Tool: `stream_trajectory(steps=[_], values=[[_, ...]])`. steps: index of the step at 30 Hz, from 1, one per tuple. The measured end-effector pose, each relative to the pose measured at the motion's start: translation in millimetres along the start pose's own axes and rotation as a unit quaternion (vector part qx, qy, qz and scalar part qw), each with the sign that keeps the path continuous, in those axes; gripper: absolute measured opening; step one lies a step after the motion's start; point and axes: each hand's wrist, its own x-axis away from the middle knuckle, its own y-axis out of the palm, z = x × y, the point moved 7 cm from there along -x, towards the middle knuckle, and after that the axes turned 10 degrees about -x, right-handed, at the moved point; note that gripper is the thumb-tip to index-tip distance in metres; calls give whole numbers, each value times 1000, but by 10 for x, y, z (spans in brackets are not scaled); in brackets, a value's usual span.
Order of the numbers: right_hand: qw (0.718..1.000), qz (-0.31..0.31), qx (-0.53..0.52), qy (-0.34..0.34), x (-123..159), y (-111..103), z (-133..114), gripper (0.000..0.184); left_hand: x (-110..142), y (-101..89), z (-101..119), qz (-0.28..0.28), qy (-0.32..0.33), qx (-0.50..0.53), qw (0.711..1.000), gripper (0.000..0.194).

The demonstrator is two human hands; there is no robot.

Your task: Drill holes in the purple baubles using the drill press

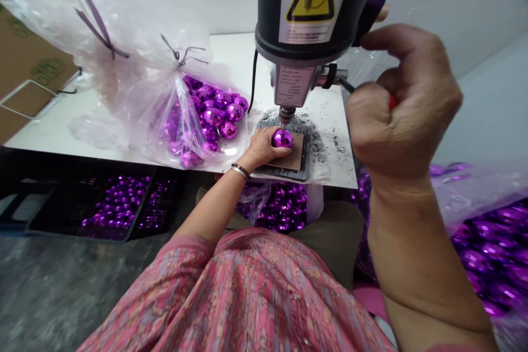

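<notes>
A shiny purple mirrored ball (pixel 282 138) rests on a brown board (pixel 292 160), directly beneath the chuck (pixel 286 114) of a bench drill press (pixel 307 49). Fingers and thumb of my left hand (pixel 264 147) are closed around the ball from the left. The drill bit meets the top of the ball, though whether it has entered cannot be seen. Higher up on the right, my right hand (pixel 406 93) is wrapped around the drill press's feed lever, mostly hidden in the fist; a bit of red shows between the fingers. Its index finger reaches to the side of the motor housing.
On the white table (pixel 235 49), left of the drill, lies an open plastic bag (pixel 144 115) of purple balls. Dark shavings (pixel 317 137) surround the drill base. A black crate (pixel 132 214) with purple balls stands lower left; another bag of balls (pixel 495 247) is at right.
</notes>
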Motion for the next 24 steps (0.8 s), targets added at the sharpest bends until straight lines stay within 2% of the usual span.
stream_trajectory(steps=[5, 12, 18, 24], values=[[999, 0, 26, -42, 145, 30, -14, 44, 2, 10, -5, 10, -9, -3, 1000, 66], [997, 17, 52, -53, 269, 47, 51, 42, 12, 33, -46, 19, -4, 21, 1000, 63], [986, 39, 109, -117, 382, 81, 31, 40, 25, 56, -67, 33, -11, 17, 999, 61], [979, 67, 92, -168, 622, 169, 153, 35, 54, 39, -43, 35, -29, 2, 999, 64]])
